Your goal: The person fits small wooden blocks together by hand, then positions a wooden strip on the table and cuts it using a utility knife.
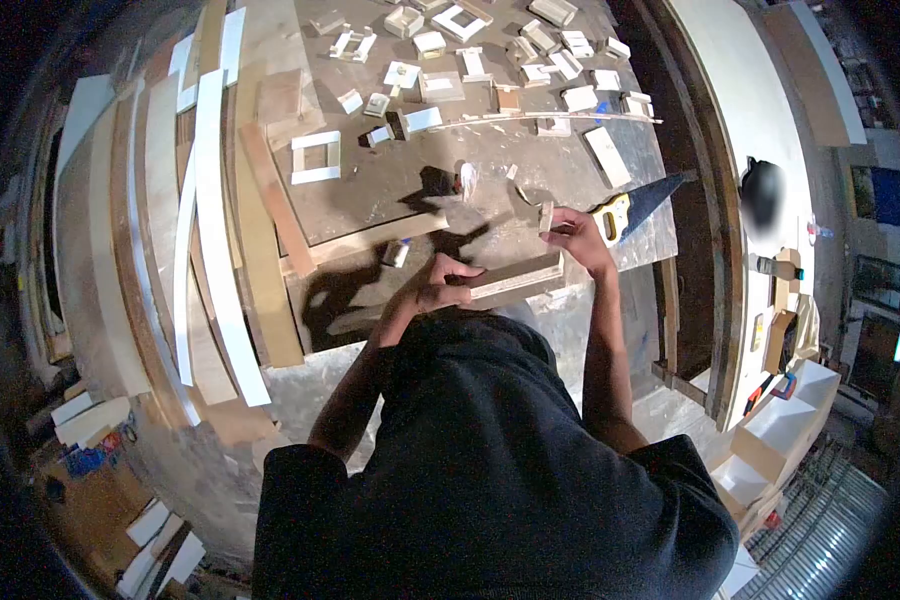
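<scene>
My left hand [443, 285] is closed around the left end of a pale wooden piece [518, 280] near the table's front edge. To the right, my right hand [577, 238] pinches a small wooden block [546, 217] above the larger piece's right end. A handsaw [648, 207] with a pale yellow handle lies just right of my right hand. Up and left of my left hand, a small block [396, 253] rests on the table. Behind it a long wooden strip [380, 243] lies at a slant.
Several small wooden frames and blocks [440, 85] cover the far part of the table [370, 205]. Long boards [220, 230] are stacked at the left. A bench [770, 130] with tools runs along the right, with a white box [785, 410] at its near end.
</scene>
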Demonstrator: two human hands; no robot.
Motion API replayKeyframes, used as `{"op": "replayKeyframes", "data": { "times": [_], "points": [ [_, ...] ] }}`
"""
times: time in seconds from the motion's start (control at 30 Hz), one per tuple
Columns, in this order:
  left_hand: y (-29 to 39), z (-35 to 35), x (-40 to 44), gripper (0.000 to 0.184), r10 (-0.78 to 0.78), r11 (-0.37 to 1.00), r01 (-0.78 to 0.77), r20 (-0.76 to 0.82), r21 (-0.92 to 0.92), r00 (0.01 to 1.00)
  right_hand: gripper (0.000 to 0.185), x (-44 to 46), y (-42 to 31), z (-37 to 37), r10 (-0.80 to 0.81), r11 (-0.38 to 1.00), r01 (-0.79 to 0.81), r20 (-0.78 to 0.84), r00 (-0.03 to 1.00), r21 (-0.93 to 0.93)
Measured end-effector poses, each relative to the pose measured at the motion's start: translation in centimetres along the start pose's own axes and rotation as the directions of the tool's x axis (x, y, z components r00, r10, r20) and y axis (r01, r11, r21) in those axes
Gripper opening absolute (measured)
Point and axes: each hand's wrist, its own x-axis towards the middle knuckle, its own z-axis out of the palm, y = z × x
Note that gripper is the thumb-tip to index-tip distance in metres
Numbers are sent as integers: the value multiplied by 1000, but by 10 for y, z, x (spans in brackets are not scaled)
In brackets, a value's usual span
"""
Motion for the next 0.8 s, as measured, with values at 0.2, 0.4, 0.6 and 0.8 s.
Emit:
{"op": "replayKeyframes", "data": {
  "times": [0.2,0.4,0.6,0.8],
  "points": [
    [15,-3,-5,56,-6,999,12,-124,45,992,31,25,43,-1,-171,796,-75,-342,924,-601],
    [31,-2,-11,56,-180,898,230,164,-374,970,54,38,56,18,-126,876,-154,-523,843,-458],
    [59,-11,-15,68,-121,665,333,344,-668,931,57,17,24,26,-5,976,-107,-504,863,-191],
    [21,-3,6,60,-207,657,449,427,-606,880,25,-33,-58,45,18,901,9,-59,998,434]
  ]
}}
